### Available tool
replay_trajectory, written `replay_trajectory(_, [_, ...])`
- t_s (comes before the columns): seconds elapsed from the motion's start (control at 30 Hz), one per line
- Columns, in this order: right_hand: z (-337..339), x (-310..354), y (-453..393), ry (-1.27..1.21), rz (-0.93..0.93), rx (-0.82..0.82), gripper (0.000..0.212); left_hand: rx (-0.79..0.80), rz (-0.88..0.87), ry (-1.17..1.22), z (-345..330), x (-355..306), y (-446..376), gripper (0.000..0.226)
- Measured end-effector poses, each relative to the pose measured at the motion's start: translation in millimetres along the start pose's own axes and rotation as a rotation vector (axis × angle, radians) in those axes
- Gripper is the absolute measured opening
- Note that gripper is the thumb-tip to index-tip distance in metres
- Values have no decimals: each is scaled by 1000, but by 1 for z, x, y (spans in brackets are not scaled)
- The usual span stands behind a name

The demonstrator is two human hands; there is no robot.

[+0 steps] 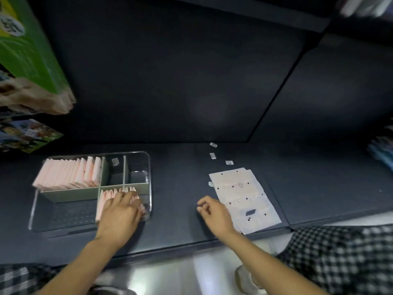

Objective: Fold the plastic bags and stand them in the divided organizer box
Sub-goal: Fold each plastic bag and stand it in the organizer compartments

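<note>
A clear divided organizer box sits on the dark shelf at the left. Its back left compartment holds a row of upright folded pink bags. More folded pink bags stand in the front right compartment, and my left hand rests on top of them with its fingers spread over the bags. A flat stack of unfolded pale plastic bags lies on the shelf at the right. My right hand hovers at the stack's left edge, fingers loosely curled, holding nothing I can see.
Small white tags lie scattered behind the flat stack. A green carton and a printed box stand at the far left. The shelf's front edge runs just below my wrists. Checked fabric shows at both lower corners.
</note>
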State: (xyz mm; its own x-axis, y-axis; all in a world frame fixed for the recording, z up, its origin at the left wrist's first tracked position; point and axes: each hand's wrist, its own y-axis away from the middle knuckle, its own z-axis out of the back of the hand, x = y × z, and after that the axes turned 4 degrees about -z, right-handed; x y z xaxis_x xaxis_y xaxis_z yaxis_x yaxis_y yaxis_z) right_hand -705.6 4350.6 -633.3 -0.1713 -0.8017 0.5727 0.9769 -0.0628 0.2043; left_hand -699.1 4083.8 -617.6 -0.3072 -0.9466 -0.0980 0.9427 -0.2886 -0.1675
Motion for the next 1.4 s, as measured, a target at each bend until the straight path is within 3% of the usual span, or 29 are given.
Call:
replay_trajectory(0.17, [44, -95, 11, 264, -177, -38, 41, -81, -274, 179, 3, -40, -16, 55])
replay_trajectory(0.27, [50, -120, 21, 291, -211, 12, 50, -21, -383, 246, -5, -65, -18, 40])
replay_trajectory(0.33, [47, -128, 26, 291, -167, 26, 49, 95, -399, 284, -17, -78, -15, 21])
replay_trajectory(0.5, [43, -140, 32, 261, -55, -34, 23, 461, -351, 225, -48, -89, -11, 40])
replay_trajectory(0.57, [46, -140, 33, 209, -27, -83, 9, 487, -339, 212, -53, -92, -12, 40])
replay_trajectory(0.73, [51, -118, 27, 90, 58, -195, 22, 493, -311, 212, -51, -104, -21, 41])
replay_trajectory(0.87, [50, -78, 21, 19, 133, -83, 22, 400, -286, 359, -44, -125, -34, 53])
replay_trajectory(0.97, [50, -51, 21, -64, 155, 76, 18, 342, -190, 544, -44, -141, -38, 59])
replay_trajectory(1.1, [56, -33, 17, -256, 80, 275, 12, 313, -3, 780, -46, -149, -42, 7])
replay_trajectory(1.13, [60, -33, 14, -323, 41, 336, 9, 328, 52, 819, -47, -148, -42, 14])
replay_trajectory(1.27, [93, -61, -1, -255, -105, 604, 34, 357, 323, 1191, -49, -142, -47, 9])
replay_trajectory(1.33, [105, -78, -8, -221, -139, 617, 37, 305, 449, 1272, -48, -142, -50, 11])
replay_trajectory(1.4, [105, -88, -13, -379, -153, 529, 20, 254, 561, 1321, -51, -140, -53, 14])
